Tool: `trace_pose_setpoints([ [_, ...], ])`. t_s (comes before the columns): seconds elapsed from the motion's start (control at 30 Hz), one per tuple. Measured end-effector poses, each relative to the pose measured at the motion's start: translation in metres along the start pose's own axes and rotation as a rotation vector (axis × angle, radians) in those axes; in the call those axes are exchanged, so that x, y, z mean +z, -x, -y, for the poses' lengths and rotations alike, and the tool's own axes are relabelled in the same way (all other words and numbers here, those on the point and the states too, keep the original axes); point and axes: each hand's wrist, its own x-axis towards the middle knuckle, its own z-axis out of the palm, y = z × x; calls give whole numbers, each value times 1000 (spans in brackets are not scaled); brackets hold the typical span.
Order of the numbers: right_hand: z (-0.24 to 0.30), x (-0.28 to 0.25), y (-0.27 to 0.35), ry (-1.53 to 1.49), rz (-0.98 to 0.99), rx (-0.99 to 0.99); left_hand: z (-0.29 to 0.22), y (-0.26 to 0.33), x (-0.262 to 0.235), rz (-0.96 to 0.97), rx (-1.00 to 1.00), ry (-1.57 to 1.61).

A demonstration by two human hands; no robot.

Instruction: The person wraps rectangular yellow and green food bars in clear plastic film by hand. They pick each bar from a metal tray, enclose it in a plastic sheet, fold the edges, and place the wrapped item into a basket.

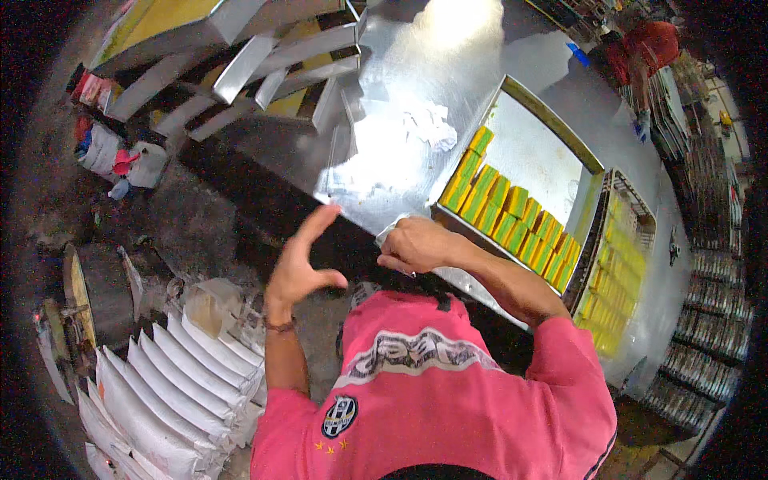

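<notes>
- Steel covers the tabletop (480,72), which fills the upper middle of the frame and glares under a light.
- Right hand (416,244) sits at the tabletop's near edge, centre of the frame, its grip curled closed around a small pale slip of wrapper (390,228); only a corner of the slip shows past the knuckles.
- Left hand (300,268) is raised to the left of the right one, well clear of the tabletop, its grip released: thumb and fingers spread in an open curve with nothing in them.
- One shallow metal tray (552,128) lies just to the right of the right hand, running up toward the upper right.
- Yellow-and-green cake blocks (512,216) stand in a packed row along the tray's near-left side, roughly fifteen of them; the exact count is hard to tell. The nearest block is close to the right hand without touching it.
- A second tray (620,272) of yellow pieces lies to the right of the first; its count cannot be told.
- Loose white paper slips (428,124) lie scattered on the tabletop above the right hand, too many and too glared to count.
- White filled sacks (168,384) are stacked in the lower left, around ten.
- Another person in a red shirt (652,44) stands at the upper right.
</notes>
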Motion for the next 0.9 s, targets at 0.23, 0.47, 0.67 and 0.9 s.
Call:
trace_pose_setpoints([
  [0.23,-53,-38,-30,-655,-169,-265,16,-7,37,48,-331,120],
  [0.47,-295,-39,-47,220,-519,533,37,36,46,-384,-202,1014],
  [0.67,-286,-43,-49,281,-353,403,35,63,49,-420,-212,936],
  [0.9,-285,-48,-53,241,-278,433,43,69,29,-402,-256,868],
])
